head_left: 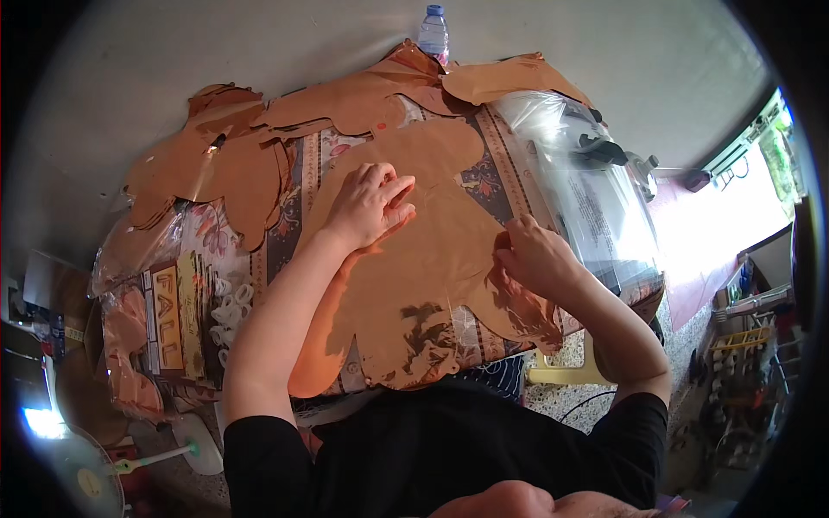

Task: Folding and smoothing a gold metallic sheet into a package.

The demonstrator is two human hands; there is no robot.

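Note:
A flat, uninflated orange-brown foil balloon (406,250) with rounded lobes lies across the table in front of me. Its lower part is wrinkled and shiny, with dark reflections. My left hand (367,205) is over its upper left part, fingers curled together; whether anything is between them is hidden. At the balloon's right edge, my right hand (540,256) has its thumb and fingers closed on the foil, and the foil below it is creased and bent.
More flat foil balloons (207,164) are piled at the left and along the back. Clear plastic bags (587,198) lie at the right. A water bottle (434,34) stands at the back. White curled ribbon (226,306) and a lettered package (166,315) are at the left, near a fan (86,475).

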